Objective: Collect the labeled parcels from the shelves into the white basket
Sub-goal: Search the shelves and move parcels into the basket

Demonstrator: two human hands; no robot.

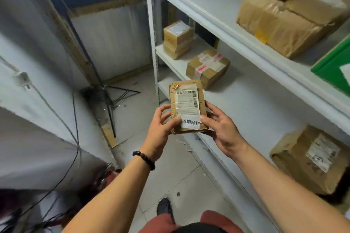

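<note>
Head view: both hands are raised before the front edge of the white shelves (251, 100), holding one small brown parcel (187, 100) clear of them.
Left hand (160, 128): grips the parcel's lower left edge, thumb on its white label.
Right hand (222, 128): grips the lower right edge.
Label: barcode faces the camera.
Top shelf: large brown box (291, 15) beside a green box (333, 70).
Below: stacked parcel (178, 39), taped parcel (207, 68), and labelled parcel (310, 159).
</note>
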